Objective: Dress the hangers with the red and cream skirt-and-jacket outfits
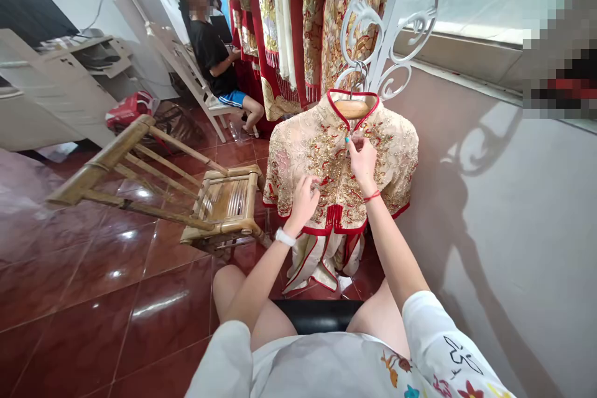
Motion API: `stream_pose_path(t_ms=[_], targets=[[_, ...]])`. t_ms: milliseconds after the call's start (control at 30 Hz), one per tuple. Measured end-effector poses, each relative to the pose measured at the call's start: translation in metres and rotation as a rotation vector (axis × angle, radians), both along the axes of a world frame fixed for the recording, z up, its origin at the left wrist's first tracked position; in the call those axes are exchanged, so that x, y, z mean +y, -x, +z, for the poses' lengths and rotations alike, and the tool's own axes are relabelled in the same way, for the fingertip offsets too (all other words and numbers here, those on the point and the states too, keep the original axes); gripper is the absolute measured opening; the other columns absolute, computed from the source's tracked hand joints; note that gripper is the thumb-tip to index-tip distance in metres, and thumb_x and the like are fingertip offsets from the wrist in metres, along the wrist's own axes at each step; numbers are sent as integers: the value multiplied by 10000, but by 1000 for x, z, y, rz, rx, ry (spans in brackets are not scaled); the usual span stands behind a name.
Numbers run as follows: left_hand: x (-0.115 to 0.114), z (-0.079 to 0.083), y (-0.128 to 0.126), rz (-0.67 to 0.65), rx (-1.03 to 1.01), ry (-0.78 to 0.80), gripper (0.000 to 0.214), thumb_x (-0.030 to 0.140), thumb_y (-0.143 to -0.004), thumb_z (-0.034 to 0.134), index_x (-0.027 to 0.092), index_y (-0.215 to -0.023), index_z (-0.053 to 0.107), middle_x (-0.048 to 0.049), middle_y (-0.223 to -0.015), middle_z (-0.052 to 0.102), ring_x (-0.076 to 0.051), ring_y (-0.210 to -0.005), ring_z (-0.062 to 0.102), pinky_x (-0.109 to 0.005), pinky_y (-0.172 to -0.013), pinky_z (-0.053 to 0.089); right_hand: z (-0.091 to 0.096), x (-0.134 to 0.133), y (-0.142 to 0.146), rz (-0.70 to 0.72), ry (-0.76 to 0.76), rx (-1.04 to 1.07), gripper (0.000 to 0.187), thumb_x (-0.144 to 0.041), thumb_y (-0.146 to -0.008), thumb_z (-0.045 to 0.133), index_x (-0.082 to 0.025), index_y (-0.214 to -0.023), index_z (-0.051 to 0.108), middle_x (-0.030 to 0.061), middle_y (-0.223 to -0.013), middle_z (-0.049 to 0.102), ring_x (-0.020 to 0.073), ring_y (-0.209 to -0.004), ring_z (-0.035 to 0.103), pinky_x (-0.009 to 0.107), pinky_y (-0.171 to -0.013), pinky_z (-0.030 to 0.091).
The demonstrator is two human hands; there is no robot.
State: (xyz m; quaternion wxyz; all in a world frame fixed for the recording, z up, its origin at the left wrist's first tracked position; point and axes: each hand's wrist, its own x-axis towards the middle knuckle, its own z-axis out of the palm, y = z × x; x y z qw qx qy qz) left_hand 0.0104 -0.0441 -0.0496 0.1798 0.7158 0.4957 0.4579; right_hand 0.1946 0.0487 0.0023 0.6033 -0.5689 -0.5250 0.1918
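Near centre frame, the right hand (362, 158) is pinching a beaded jacket (338, 171); the left hand (305, 200) is showing half-curled, its grip unclear.

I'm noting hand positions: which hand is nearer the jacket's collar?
The right hand, with the red wrist string; the left hand, with the white wristband, is lower.

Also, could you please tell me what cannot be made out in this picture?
All in the head view:
Whether the right hand grips the jacket: the hand itself covers the spot.
Ends of the wooden hanger: hidden inside the jacket.
Far left of the dark screen: cut off by the edge.
Red and black shape at right: blurred into blocks.
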Motion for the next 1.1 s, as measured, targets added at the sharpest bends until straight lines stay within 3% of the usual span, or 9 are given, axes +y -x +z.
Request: stream_pose_path(t_ms=[133, 200, 267, 400, 600, 900, 1000, 1100], targets=[[51, 95, -32, -103, 439, -326, 491, 41, -911, 403, 172, -1368, 527, -119, -1425, 551, -259, -1356, 455, -443, -1176, 365, 5, 13, 8, -80, 6, -72, 196, -349, -897, 624, -185, -791, 606, 77, -812, 673, 203, -751, 596, 385, -863, 478], [77, 122, -48, -133, 581, -362, 512, 47, -924, 389, 135, -1412, 517, -146, -1438, 549, -292, -1370, 441, -488, -1172, 352, 4, 16, 8, -82, 15, -58, 160, -272, -885, 619, -182, -754, 603, 81, -802, 673, 211, -754, 606, 399, -876, 485], [95, 134, -59, -122, 669, -358, 453, 70, -936, 408, 106, -1352, 584, -174, -1362, 597, -325, -1355, 450, -533, -1156, 348, 5, 17, 8, -74, 15, -31, 162, -240, -873, 611, -184, -722, 593, 71, -762, 665, 205, -720, 604, 405, -865, 498], [107, 133, -64, -109, 734, -313, 295, 111, -954, 471, 104, -1117, 716, -178, -1187, 656, -357, -1325, 460, -560, -1139, 338, 10, 10, 6, -50, -8, 10, 167, -260, -837, 637, -184, -692, 604, 58, -729, 673, 185, -677, 598, 383, -822, 521], [111, 128, -62, -117, 705, -245, 270, 152, -974, 481, 125, -1087, 725, -156, -1168, 641, -368, -1268, 469, -579, -1083, 374, 8, -8, 8, 119, 80, 360, 336, -488, -753, 753, -172, -741, 638, 2, -616, 617, 122, -512, 511, 275, -498, 471], [110, 129, -59, -155, 709, -274, 317, 105, -975, 400, 116, -1105, 689, -170, -1162, 628, -348, -1247, 475, -585, -1100, 372, 12, -13, 3, 250, -23, 617, 330, -464, -725, 795, -196, -778, 611, -45, -634, 548, 82, -537, 488, 224, -492, 406], [104, 131, -56, -161, 667, -320, 282, 126, -983, 422, 120, -1082, 686, -155, -1145, 622, -334, -1277, 476, -565, -1128, 366, -4, -15, 2, 302, 19, 746, 314, -421, -701, 788, -207, -753, 564, -51, -641, 528, 66, -530, 464, 196, -468, 375], [95, 134, -50, -164, 620, -361, 253, 159, -992, 443, 146, -1052, 688, -136, -1130, 625, -331, -1303, 475, -560, -1145, 361, -50, -39, 16, 230, 184, 765, 347, -476, -723, 727, -218, -720, 495, -59, -619, 472, 59, -510, 421, 189, -467, 379]])
